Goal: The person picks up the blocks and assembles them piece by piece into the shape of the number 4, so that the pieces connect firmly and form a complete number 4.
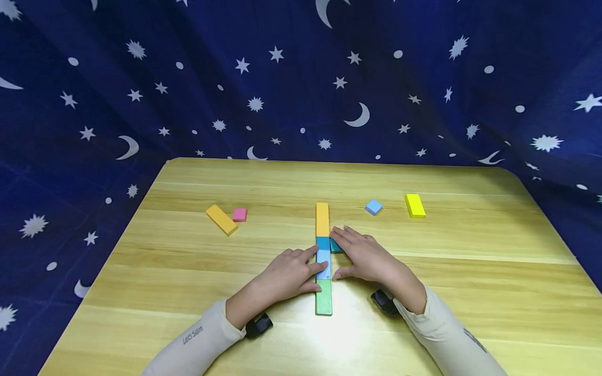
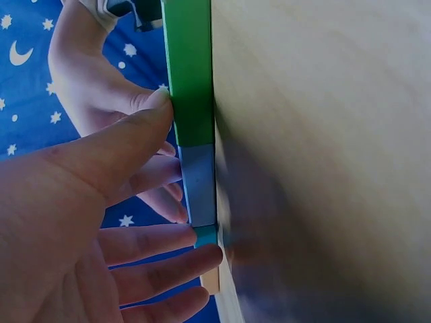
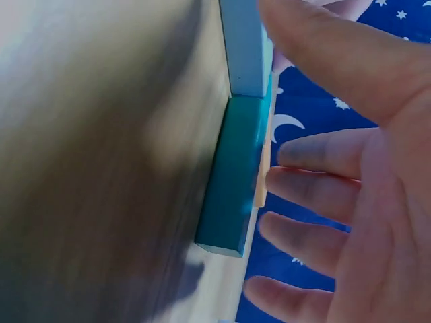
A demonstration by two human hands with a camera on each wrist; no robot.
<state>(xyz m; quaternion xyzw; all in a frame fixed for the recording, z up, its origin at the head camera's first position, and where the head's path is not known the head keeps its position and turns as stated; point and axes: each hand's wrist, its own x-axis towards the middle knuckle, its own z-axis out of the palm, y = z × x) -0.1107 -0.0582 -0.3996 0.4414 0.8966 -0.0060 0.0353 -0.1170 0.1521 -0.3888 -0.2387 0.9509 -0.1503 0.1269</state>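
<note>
A straight column of flat blocks lies on the table: an orange block (image 1: 322, 219) at the far end, a teal block (image 1: 323, 243), a light blue block (image 1: 323, 256) and a green block (image 1: 323, 303) nearest the body. Along the column's left side, my left hand (image 1: 289, 272) spreads its fingers over the teal and light blue blocks, its thumb at the green one. My right hand (image 1: 369, 256) reaches in from the right with loosely extended fingers. Partly beneath it, a teal piece (image 3: 229, 175) juts out from the column's right side, beside the light blue block.
Toward the back left lie another orange block (image 1: 222, 220) and a pink square block (image 1: 240, 214). A light blue square block (image 1: 373, 207) and a yellow block (image 1: 415, 206) are at the back right. A dark blue star-patterned curtain (image 1: 301, 83) hangs behind the wooden table (image 1: 141, 292).
</note>
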